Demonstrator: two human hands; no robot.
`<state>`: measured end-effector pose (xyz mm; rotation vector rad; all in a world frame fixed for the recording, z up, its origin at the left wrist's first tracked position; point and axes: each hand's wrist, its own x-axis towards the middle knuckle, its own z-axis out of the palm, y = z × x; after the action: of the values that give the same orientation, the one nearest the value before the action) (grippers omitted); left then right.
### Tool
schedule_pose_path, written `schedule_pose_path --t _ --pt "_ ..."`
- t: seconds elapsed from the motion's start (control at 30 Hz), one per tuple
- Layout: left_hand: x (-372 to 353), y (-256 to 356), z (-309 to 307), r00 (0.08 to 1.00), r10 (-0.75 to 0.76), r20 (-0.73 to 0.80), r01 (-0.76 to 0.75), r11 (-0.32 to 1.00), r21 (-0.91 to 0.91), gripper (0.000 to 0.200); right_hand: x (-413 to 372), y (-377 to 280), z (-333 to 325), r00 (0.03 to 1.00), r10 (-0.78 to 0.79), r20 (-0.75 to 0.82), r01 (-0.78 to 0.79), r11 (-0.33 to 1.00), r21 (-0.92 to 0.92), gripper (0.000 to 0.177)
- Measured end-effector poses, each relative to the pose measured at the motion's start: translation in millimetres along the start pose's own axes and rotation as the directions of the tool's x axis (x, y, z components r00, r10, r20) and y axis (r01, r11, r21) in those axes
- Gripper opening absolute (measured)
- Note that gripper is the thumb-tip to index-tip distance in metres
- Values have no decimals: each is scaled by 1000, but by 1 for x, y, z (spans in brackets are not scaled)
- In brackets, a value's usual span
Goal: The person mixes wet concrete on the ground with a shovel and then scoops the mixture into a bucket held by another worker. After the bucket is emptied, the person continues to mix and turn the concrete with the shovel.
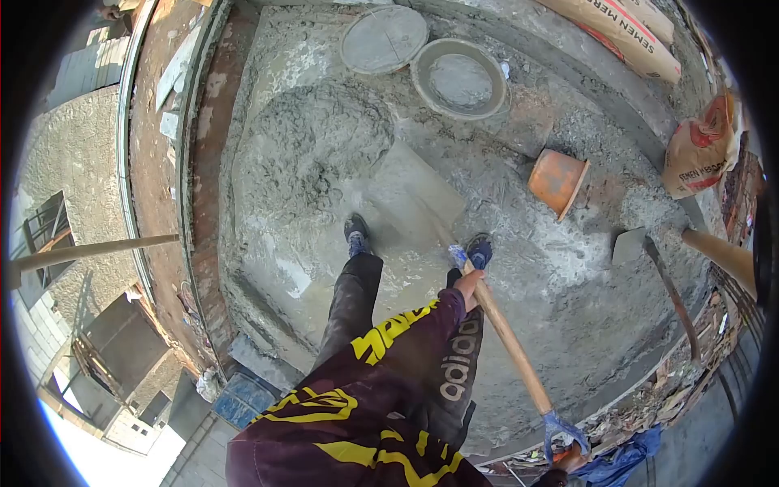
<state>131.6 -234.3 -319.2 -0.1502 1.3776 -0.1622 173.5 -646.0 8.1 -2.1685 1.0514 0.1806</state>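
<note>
My left hand [469,289] is closed round the lower wooden shaft of a shovel [510,345], just above its blue socket. At the bottom right, my right hand [573,458] is wrapped over the blue grip at the shovel's top end. The flat grey blade rests low between and ahead of my feet, its tip at the edge of a heap of wet grey mortar [312,142]. My sleeve and body cover part of the ground below.
Two round tubs [422,89] of grey stuff stand at the back, with an orange bucket [554,183] lying tilted to the right. Further right are a hoe [669,284] and a cement bag [694,158]. More cement bags [621,36] lie top right. A low wall edge [188,154] runs along the left.
</note>
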Motion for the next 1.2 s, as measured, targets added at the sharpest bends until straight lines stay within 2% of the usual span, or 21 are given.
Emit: schedule_pose_path --t 0.03,0.07,0.13,0.23,0.3,0.37,0.43,0.5,0.53,0.57,0.63,0.67,0.7,0.73,0.83,0.9,0.93,0.97,1.0,1.1,1.2 --pt "30 -32 -6 998 -53 16 53 998 39 34 -14 -31 7 1000 23 -3 -23 999 -22 13" --pt "36 -49 7 990 -133 -48 136 987 83 29 -8 -31 1 997 28 -66 -32 998 -61 14" --pt "78 -84 4 987 -156 -28 158 986 52 33 22 -10 -17 985 58 -164 -81 987 -140 16" --pt "110 -64 -5 991 -132 4 132 991 -14 36 82 26 -19 967 116 -225 -168 959 -228 19" --pt "138 -28 -27 1000 -15 24 17 998 -58 38 116 65 12 971 155 -183 -195 954 -228 21" --pt "179 24 -62 986 90 140 -72 989 -128 38 125 111 88 998 -39 -41 34 991 -131 20" --pt "143 85 -55 981 147 -124 -152 988 -32 36 105 133 137 995 87 -51 -92 991 -100 12" --pt "102 102 -66 964 165 -208 -147 984 98 35 91 141 186 977 209 -32 -209 978 0 10" --pt "85 100 -71 951 208 -228 -192 977 89 34 95 146 173 925 381 7 -381 924 -30 15" --pt "66 95 -70 938 248 -243 -237 969 75 33 79 138 177 914 402 46 -405 902 147 17" --pt "29 95 -59 911 343 -230 -338 939 64 29 59 103 168 958 285 23 -286 954 90 19" --pt "12 98 -53 911 362 -199 -356 932 63 29 49 86 173 942 287 -177 -267 955 127 20" --pt "-3 103 -51 909 379 -176 -374 925 59 28 71 109 159 977 204 -64 -192 969 155 18" --pt "-15 108 -48 896 403 -189 -400 915 54 27 59 76 148 944 306 123 -309 951 1 15" --pt "-71 127 -12 868 458 -191 -456 888 55 28 6 -1 147 953 167 253 -218 958 189 12" --pt "-104 139 16 869 465 -170 -461 885 66 29 8 -2 130 925 217 311 -265 957 119 18" --pt "-119 145 26 875 457 -156 -450 889 83 30 -4 -14 130 956 160 246 -200 969 147 17" --pt "-131 154 36 883 447 -144 -436 894 106 31 -21 -32 126 957 207 204 -232 967 103 16" --pt "-136 163 46 881 448 -151 -434 893 117 32 -33 -40 127 957 195 215 -245 941 235 18" --pt "-157 195 92 898 424 -116 -409 903 133 32 -66 -75 102 905 224 361 -301 938 174 20" --pt "-199 246 156 906 423 1 -417 891 178 40 -106 -122 127 935 202 293 -255 954 157 19"
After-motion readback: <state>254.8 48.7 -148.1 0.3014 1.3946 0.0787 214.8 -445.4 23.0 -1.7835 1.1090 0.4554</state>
